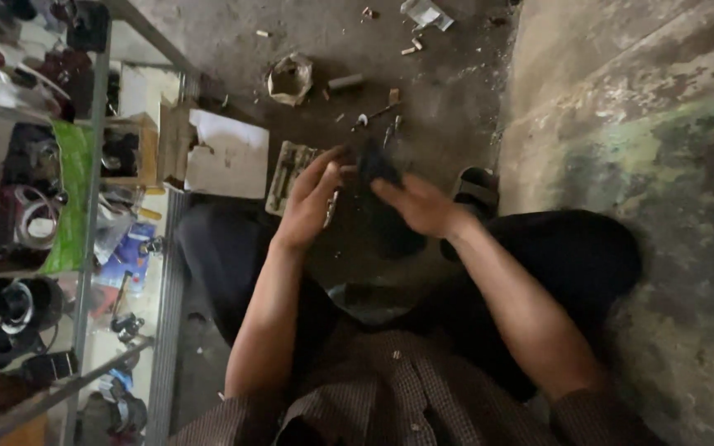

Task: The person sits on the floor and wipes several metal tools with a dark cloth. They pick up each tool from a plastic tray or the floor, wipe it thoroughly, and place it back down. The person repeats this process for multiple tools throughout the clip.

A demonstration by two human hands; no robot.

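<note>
Small dark part [378, 165] gripped by right hand [419, 206] and touched by fingertips of left hand [311, 202]; tool tray [289, 169] seen on floor [423, 99] just beyond; shelf [84, 248] at left.

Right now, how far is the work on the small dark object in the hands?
Done: loose bits already lie scattered on the floor. In hand: the left hand and right hand hold a small dark object, too blurred to identify. Left: cannot tell; a tool tray lies beside the left hand.
</note>
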